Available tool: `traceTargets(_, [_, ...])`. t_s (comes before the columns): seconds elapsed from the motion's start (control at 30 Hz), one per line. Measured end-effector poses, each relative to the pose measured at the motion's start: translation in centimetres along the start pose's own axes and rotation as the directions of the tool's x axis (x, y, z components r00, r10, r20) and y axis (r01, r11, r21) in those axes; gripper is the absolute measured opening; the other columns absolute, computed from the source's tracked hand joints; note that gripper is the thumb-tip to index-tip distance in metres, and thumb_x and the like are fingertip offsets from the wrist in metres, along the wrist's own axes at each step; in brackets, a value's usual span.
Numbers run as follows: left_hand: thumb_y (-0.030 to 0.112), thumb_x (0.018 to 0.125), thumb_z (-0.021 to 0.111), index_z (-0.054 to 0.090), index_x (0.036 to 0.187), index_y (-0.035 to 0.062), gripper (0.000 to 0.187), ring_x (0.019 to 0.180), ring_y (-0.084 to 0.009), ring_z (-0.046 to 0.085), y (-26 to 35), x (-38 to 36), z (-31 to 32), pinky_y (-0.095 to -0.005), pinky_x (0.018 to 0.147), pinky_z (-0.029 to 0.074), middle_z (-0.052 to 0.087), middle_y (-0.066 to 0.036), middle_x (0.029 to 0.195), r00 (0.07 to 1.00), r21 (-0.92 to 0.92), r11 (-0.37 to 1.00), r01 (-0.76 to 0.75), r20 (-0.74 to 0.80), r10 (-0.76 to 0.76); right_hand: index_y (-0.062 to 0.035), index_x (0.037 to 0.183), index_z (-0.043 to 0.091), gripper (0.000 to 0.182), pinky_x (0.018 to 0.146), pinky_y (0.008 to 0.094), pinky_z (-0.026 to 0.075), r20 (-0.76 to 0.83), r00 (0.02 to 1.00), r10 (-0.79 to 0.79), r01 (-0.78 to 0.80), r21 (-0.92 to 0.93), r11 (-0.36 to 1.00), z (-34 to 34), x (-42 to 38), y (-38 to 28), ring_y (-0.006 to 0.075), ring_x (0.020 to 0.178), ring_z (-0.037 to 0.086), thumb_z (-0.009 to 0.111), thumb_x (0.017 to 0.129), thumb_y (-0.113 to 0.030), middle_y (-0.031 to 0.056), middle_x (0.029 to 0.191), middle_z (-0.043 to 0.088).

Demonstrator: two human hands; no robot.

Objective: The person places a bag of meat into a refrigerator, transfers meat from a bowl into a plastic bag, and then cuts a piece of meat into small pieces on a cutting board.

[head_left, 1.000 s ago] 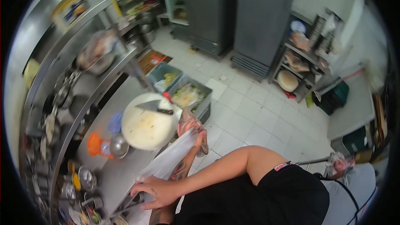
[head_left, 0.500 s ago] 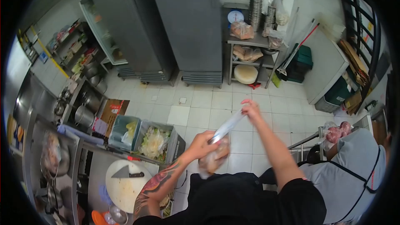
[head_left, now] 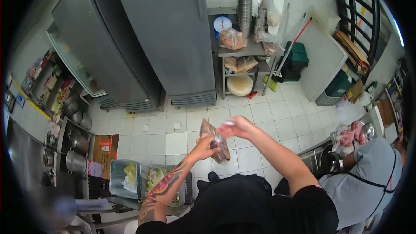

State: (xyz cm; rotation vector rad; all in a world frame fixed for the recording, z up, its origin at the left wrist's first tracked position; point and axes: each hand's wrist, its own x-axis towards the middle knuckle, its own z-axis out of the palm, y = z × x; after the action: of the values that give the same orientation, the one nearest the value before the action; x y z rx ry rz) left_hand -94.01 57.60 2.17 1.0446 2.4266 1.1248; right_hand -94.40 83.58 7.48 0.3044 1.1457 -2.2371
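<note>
In front of my body, a clear plastic bag with brownish-pink contents hangs in the air. My left hand is closed around its gathered neck, and part of the bag shows above the fingers. Close by on the right, my right hand has its fingers curled together at the bag's neck, with a bit of whitish plastic showing between them. These fingertips are slightly blurred. What exactly the bag contains cannot be made out.
A co-worker in a grey shirt stands at right beside bagged reddish items. Tall grey fridges stand ahead, next to a steel shelf with a scale and bagged food. Lined bins are at lower left.
My right hand has come in from the upper right to the bag's neck, so the stretched plastic is now short. The view has turned, and the cutting board with the knife is out of sight.
</note>
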Motion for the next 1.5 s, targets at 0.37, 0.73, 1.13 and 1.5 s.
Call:
traceTargets(0.37, [0.042,0.084,0.084,0.057,0.137,0.0062,0.069,0.138,-0.0388,0.039,-6.0,2.9,-0.5,-0.0727,0.118,0.010,0.053,-0.010,0.137,0.988,0.245,0.969,0.040,-0.156,-0.001,0.0012,0.109,0.067,0.046,0.079,0.0471,0.058,0.052,0.932,-0.358,0.053,-0.999,-0.007,3.2,10.7,0.6,0.0417,0.094,0.073,0.077,0.086,-0.038,0.0247,0.097,0.074])
traceTargets(0.73, [0.017,0.093,0.081,0.058,0.145,0.0032,0.059,0.130,-0.0288,0.053,-20.4,3.5,-0.6,-0.0487,0.117,0.040,0.046,-0.008,0.155,0.861,-0.376,0.920,0.113,-0.426,-0.279,-0.0046,0.103,0.072,0.043,0.083,0.0471,0.058,0.114,0.989,-0.099,0.105,-0.990,-0.093,3.3,33.5,1.5,0.0404,0.097,0.075,0.083,0.074,-0.035,0.0225,0.099,0.077])
traceTargets(1.13, [0.006,0.104,0.065,0.067,0.138,0.0011,0.034,0.071,-0.0047,0.051,-16.7,11.4,-14.5,-0.0226,0.067,0.042,0.064,0.005,0.095,0.356,-0.885,0.274,-0.377,-0.411,-0.839,-0.0002,0.114,0.074,0.021,0.068,0.0322,0.050,0.686,0.663,-0.299,0.743,-0.557,0.370,9.6,37.9,-7.8,0.0234,0.074,0.065,0.064,0.095,-0.004,0.0125,0.085,0.066])
traceTargets(1.5, [-0.013,0.086,0.060,0.080,0.110,0.0056,0.037,0.090,-0.0221,0.069,-15.6,18.7,-24.7,-0.0321,0.078,0.053,0.070,-0.011,0.095,0.478,-0.290,0.946,0.144,-0.817,-0.323,-0.0075,0.107,0.059,0.023,0.079,0.0562,0.050,0.707,0.514,-0.486,0.691,-0.677,-0.255,14.9,43.1,-12.4,0.0443,0.112,0.061,0.067,0.095,-0.026,0.0180,0.119,0.063])
